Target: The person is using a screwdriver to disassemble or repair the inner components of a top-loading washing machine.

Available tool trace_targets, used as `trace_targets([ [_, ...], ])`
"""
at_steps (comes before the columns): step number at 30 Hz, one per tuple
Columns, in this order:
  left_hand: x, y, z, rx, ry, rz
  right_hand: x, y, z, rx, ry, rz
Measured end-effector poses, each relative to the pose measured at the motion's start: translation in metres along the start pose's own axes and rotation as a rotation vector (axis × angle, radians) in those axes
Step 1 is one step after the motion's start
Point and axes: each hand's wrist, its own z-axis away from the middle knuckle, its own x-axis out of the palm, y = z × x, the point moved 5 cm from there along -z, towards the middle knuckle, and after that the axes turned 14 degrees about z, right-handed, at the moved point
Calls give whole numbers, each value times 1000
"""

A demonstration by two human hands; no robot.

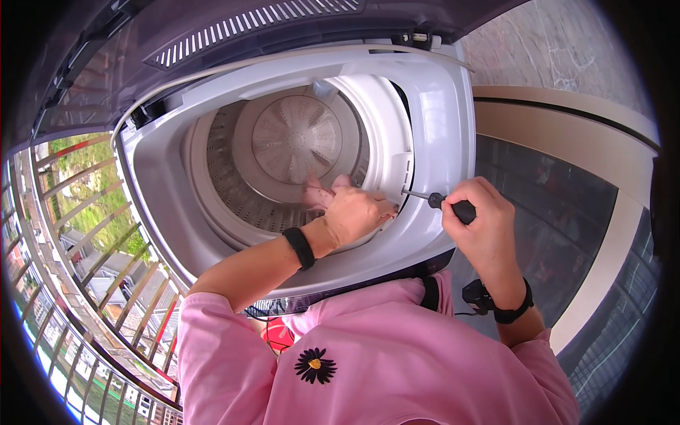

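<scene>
An open top-loading washing machine (443,127) stands in front of me, its round metal drum (234,184) showing inside. My right hand (482,219) holds a screwdriver (464,211) by its black handle. The thin shaft points left, and its tip meets the inner edge of the opening beside the white tub ring (386,113). My left hand (354,214) is closed at the near right part of that ring, with its fingertips at the edge. Pinkish shapes show beside it over the drum; whether they are fingers or a reflection I cannot tell.
The dark lid (234,32) is raised behind the opening, and a pale hose (212,73) runs along the back edge. A railing (106,248) stands on the left. Dark glass panels in a beige frame (559,106) stand on the right, near my right arm.
</scene>
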Motion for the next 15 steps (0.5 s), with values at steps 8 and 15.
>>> trace_targets([
  [8,6,6,-17,-197,94,34,0,2,2,-1,0,19],
  [15,15,-8,11,-384,-274,-96,1,1,-2,-12,-9,20],
])
